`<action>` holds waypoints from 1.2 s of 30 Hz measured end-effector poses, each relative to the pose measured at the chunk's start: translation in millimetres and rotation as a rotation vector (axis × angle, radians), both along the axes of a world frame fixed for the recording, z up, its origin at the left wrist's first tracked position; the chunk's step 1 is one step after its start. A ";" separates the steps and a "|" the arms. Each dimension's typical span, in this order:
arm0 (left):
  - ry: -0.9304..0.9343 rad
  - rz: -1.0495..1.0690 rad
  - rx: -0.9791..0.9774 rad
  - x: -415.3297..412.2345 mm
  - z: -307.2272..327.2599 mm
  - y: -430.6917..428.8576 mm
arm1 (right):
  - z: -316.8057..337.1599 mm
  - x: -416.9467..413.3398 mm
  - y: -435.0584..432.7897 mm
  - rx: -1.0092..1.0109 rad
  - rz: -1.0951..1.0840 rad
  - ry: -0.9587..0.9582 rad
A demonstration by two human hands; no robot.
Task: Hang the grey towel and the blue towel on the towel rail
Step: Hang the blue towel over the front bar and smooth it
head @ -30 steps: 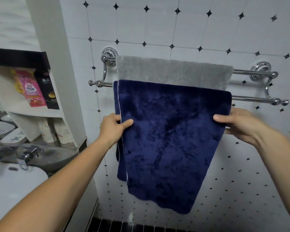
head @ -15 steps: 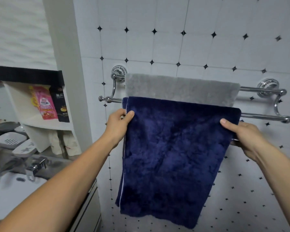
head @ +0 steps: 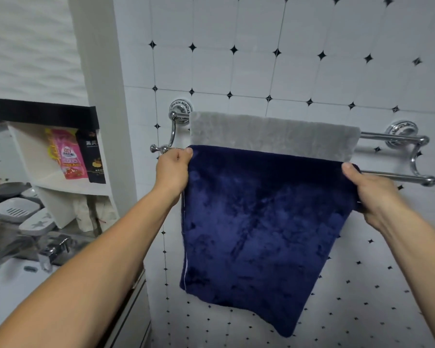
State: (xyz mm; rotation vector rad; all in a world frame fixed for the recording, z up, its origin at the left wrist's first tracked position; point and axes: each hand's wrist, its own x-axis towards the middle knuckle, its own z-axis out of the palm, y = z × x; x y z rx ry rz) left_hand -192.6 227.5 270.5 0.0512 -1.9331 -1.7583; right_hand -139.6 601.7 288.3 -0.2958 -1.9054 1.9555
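I see the grey towel [head: 274, 135] already draped over the back bar of the towel rail [head: 392, 137], spread flat from near the left bracket to short of the right bracket, so I count that half of the job as done. The blue towel [head: 261, 234] hangs folded over the front bar, covering the lower part of the grey one. My left hand [head: 172, 169] is closed on the blue towel's top left corner, right by the front bar's left end knob. My right hand [head: 373, 194] pinches its top right edge, thumb on the front face and fingers behind. The bottom hem runs slanted, lower on the right. I judge that the hanging is nearly finished: what looks left is evening the blue towel along the bar and letting go with both hands.
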 end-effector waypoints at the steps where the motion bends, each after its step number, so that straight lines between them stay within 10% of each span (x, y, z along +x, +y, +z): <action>1: -0.008 0.006 -0.013 0.6 1.5 -0.6 | -1.6 0.3 0.2 -0.015 0.066 -0.031; 9: 0.013 0.200 -0.107 0.5 23.1 -3.8 | 18.9 11.0 14.9 -0.140 0.226 0.017; 17: -0.054 0.055 0.088 -1.6 0.6 -5.8 | -2.5 13.5 3.0 0.205 -0.033 -0.081; 30: -0.252 -0.145 0.297 10.2 21.0 -17.1 | 17.1 19.3 13.0 0.161 0.047 -0.105; 36: -0.195 -0.060 0.096 15.9 19.8 -7.6 | 11.5 15.2 2.8 0.216 0.123 -0.257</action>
